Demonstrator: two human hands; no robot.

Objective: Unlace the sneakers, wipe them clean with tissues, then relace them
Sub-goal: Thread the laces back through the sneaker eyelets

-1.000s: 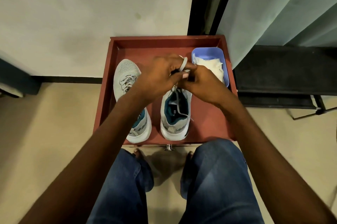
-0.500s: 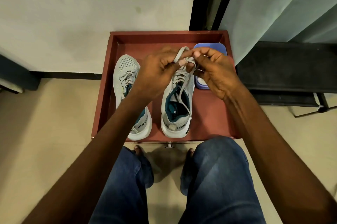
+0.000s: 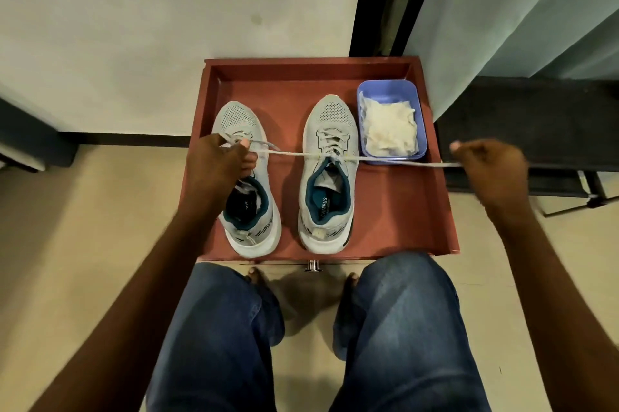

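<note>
Two grey sneakers stand side by side, toes pointing far, in a red-brown tray (image 3: 432,210) on the floor, against a pale wall. On the right sneaker (image 3: 326,177) the lace (image 3: 288,153) is pulled out taut to both sides from the eyelets nearest the opening. The left hand (image 3: 222,160) hovers over the laced middle of the left sneaker (image 3: 249,210), its fingers curled and pinching the left end of the lace between thumb and forefinger. The right hand (image 3: 490,165) is out past the tray's right rim, its fingers folded around the other end, which stretches flat across the near edge of the blue tub. The lace runs almost level from hand to hand, crossing above the tray floor between the two shoes. The lower rows of lacing on the right sneaker are threaded in a criss-cross; its tongue sags into the teal-lined opening, where an insole with printed lettering shows.

The blue plastic tub (image 3: 363,103) sits in the far right corner of the tray, just beside the right sneaker's toe, and holds crumpled white tissues (image 3: 390,128). The person's knees in blue jeans fill the near part of the view, with bare toes just short of the tray's near rim.
</note>
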